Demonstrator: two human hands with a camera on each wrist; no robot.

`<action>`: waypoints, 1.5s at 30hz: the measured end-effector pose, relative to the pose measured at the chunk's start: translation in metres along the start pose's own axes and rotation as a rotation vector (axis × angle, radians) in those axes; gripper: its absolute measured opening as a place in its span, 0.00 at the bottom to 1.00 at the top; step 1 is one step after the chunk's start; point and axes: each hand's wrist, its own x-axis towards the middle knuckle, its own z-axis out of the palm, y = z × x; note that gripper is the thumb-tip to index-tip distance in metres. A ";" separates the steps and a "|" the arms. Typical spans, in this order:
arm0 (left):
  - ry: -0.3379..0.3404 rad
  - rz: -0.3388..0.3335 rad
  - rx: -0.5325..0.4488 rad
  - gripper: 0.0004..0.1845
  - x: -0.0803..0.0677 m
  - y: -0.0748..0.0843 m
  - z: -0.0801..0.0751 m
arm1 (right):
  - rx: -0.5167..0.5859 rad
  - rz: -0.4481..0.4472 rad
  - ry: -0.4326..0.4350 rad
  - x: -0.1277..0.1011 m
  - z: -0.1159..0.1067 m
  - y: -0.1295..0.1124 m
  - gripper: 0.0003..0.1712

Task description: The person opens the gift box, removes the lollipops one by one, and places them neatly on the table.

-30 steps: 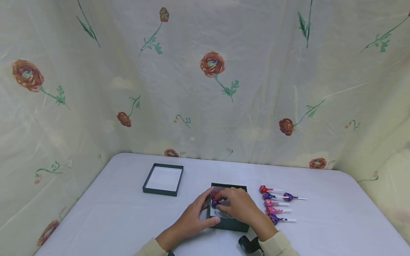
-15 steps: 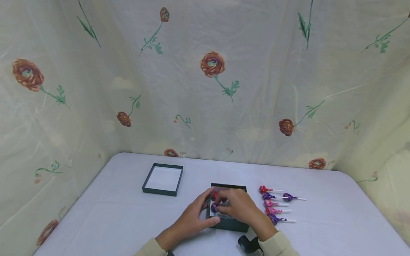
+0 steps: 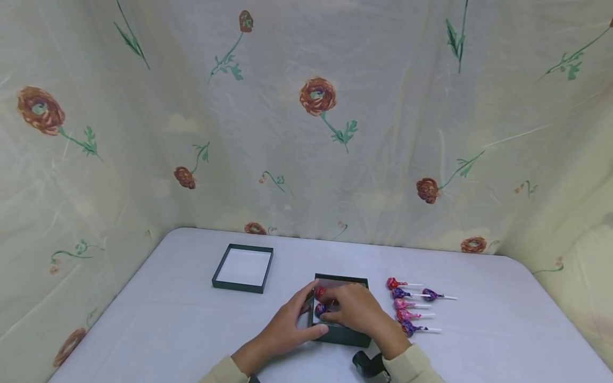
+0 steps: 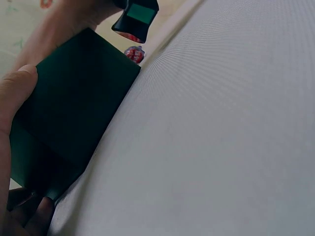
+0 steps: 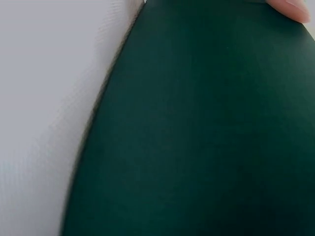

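Note:
A dark green open box (image 3: 342, 335) sits near the table's front edge. My left hand (image 3: 300, 318) grips its left side, with the thumb on the front wall and the fingers along the left wall. My right hand (image 3: 337, 310) reaches over the box from the right and pinches a purple lollipop (image 3: 320, 309) inside it, just below a red lollipop (image 3: 319, 291). The rest of the box's inside is hidden by that hand. In the left wrist view my thumb (image 4: 17, 83) presses the box wall (image 4: 74, 108). The right wrist view is filled by the box wall (image 5: 197, 123).
The box's lid (image 3: 243, 267) lies upturned at the back left. Several wrapped lollipops (image 3: 406, 305) lie in a row right of the box, one purple lollipop (image 3: 431, 294) further right. Flowered cloth (image 3: 316, 122) surrounds the white table (image 3: 167, 319). A black wrist device (image 3: 366, 367) shows at the bottom.
My right hand has shifted slightly, bringing the purple lollipop a little lower in the box. The left hand and box stay put.

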 end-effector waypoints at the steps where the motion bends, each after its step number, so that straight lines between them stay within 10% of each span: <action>1: -0.001 -0.002 0.000 0.45 0.000 0.001 0.000 | -0.002 0.000 0.000 0.000 0.000 0.000 0.14; 45: -0.001 0.013 -0.021 0.43 -0.001 0.001 0.000 | 0.171 -0.018 0.024 -0.004 -0.015 -0.003 0.11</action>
